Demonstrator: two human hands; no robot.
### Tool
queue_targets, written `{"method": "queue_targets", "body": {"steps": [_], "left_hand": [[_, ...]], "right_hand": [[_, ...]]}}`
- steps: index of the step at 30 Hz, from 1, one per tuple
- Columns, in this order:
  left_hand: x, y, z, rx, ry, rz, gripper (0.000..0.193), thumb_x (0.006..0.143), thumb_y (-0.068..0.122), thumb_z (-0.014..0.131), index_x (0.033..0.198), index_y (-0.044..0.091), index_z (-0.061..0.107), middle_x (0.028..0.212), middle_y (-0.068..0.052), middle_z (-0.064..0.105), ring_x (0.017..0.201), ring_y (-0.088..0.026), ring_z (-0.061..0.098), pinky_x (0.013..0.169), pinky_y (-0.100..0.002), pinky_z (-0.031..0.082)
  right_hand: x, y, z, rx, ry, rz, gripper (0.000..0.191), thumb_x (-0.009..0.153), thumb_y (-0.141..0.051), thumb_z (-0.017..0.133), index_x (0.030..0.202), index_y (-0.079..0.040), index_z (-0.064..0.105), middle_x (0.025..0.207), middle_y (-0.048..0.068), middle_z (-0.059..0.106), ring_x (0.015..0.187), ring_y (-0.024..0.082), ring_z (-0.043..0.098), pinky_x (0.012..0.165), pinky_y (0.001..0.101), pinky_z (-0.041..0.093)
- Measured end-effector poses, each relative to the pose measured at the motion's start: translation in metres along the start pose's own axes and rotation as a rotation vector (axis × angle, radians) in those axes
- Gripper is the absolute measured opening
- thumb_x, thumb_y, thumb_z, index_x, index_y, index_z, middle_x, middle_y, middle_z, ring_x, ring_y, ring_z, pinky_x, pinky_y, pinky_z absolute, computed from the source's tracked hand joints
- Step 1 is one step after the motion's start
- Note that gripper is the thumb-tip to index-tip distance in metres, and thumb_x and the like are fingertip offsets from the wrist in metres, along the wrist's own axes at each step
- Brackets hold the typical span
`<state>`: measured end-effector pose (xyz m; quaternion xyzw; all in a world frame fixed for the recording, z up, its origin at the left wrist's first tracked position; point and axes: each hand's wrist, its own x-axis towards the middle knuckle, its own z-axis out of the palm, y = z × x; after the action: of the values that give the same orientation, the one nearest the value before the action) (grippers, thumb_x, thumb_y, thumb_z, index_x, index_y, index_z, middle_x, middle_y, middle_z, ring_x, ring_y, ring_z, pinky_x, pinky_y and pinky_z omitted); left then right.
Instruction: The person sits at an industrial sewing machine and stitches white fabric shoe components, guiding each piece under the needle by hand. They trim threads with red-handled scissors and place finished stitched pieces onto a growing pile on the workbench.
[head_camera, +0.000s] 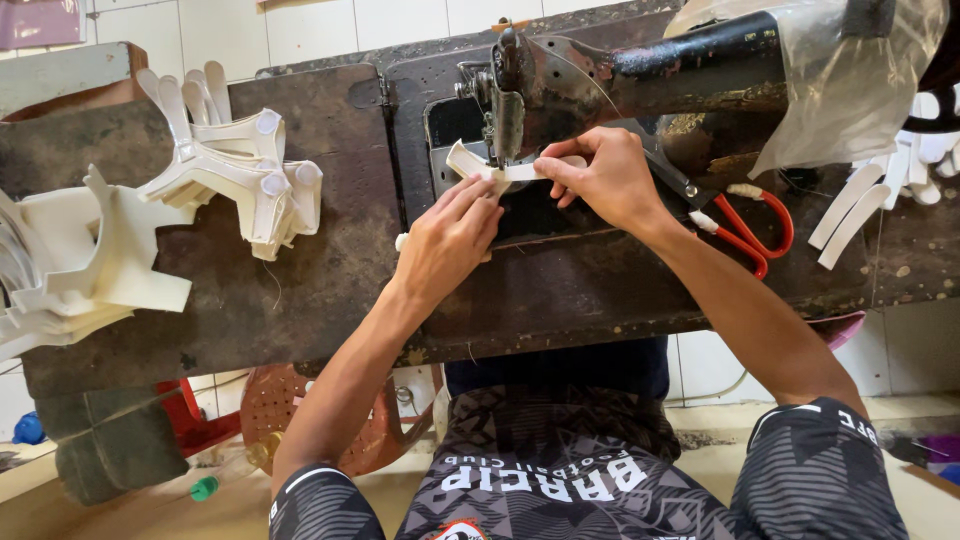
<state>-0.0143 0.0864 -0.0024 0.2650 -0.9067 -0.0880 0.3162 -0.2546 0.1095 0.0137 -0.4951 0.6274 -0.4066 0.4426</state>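
A white strap-shaped cut piece (478, 166) lies under the needle foot of an old black sewing machine (640, 75). My left hand (447, 240) rests flat on the near part of that piece, fingers pressing it to the machine bed. My right hand (600, 175) pinches the piece's right end between thumb and fingers, just right of the needle. Both hands sit close together at the presser foot.
A heap of white cut pieces (235, 165) lies on the dark worn table (300, 290) at the left, with more at the far left (80, 260). Red-handled scissors (745, 225) lie right of my right wrist. White strips (870, 195) and clear plastic (850, 70) are at the right.
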Motion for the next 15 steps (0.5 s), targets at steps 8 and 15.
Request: {"method": "queue_targets", "body": {"steps": [8,15], "left_hand": [[0.007,0.014,-0.002,0.068,-0.055,-0.030,0.045,0.083,0.001,0.068,0.128,-0.004,0.064,0.120,-0.014,0.064,0.120,-0.030,0.062,0.102,-0.040,0.053],[0.011,0.017,0.001,0.104,-0.058,-0.054,0.046,0.084,-0.001,0.066,0.130,-0.004,0.063,0.123,-0.013,0.060,0.123,-0.029,0.058,0.105,-0.037,0.051]], "right_hand": [[-0.012,-0.023,-0.004,-0.253,0.021,-0.162,0.027,0.091,-0.018,0.080,0.104,0.005,0.076,0.087,0.012,0.075,0.064,0.012,0.071,0.056,0.0288,0.059],[-0.066,-0.043,-0.145,-0.775,0.511,-0.540,0.030,0.095,-0.016,0.078,0.111,0.008,0.075,0.102,0.019,0.077,0.071,0.018,0.073,0.067,0.0331,0.058]]}}
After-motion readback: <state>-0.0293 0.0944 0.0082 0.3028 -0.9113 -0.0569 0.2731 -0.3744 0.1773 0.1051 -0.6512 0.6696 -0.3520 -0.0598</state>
